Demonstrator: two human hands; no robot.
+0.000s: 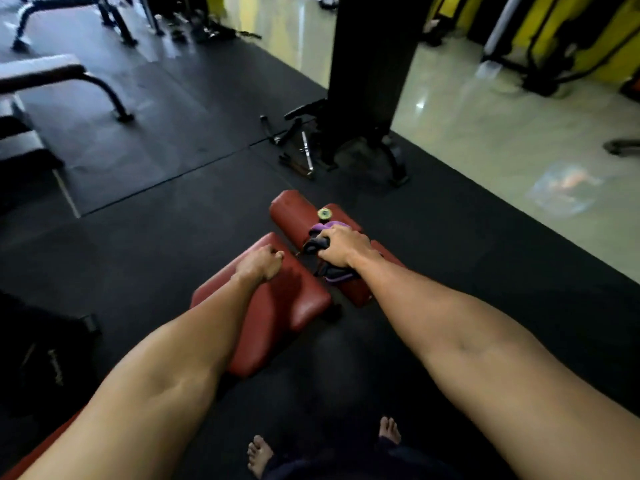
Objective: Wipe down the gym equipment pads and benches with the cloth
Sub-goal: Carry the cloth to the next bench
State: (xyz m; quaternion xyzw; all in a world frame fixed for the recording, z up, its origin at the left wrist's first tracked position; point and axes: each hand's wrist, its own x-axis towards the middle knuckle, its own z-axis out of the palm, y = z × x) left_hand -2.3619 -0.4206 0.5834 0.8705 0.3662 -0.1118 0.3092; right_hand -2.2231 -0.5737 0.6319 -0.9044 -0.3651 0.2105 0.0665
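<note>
Two red padded cushions sit side by side on a low machine in the middle of the view. My left hand (260, 264) rests on the far end of the left red pad (294, 299), its fingers curled at the pad's edge. On the right red pad (294, 206), my right hand (341, 245) presses down a purple and black cloth (330, 273). The cloth bunches under the palm and sticks out on both sides of it. A small round yellow-green knob (325, 213) sits just beyond the cloth.
Black rubber mats (166, 237) cover the floor. A black machine column (372, 64) with loose handles at its base stands just beyond the pads. Benches (41, 72) stand at far left. Pale tiled floor (502, 140) lies to the right. My bare feet (259, 455) show below.
</note>
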